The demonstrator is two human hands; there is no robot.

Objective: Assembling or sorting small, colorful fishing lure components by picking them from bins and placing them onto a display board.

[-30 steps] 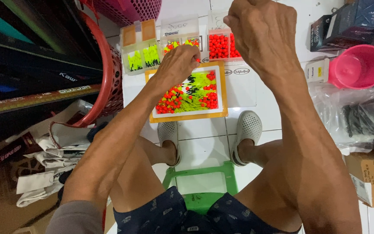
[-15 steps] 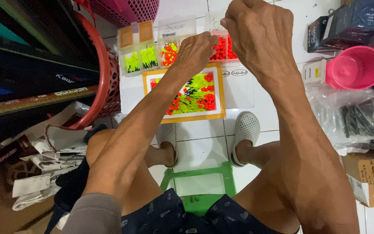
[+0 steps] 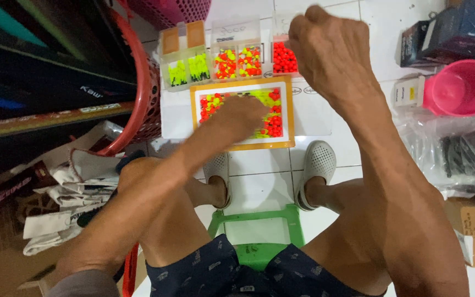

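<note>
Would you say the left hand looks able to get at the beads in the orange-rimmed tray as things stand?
Probably yes: the left hand is already over the orange-rimmed tray, nothing lies between it and the beads, and the right hand is raised clear.

Pink bucket (image 3: 460, 87) right of the work area, clear plastic bag (image 3: 457, 151) just below it. Red basket (image 3: 148, 104) and crumpled newspapers (image 3: 67, 198) on the left. Green stool (image 3: 257, 234) under the person.
</note>
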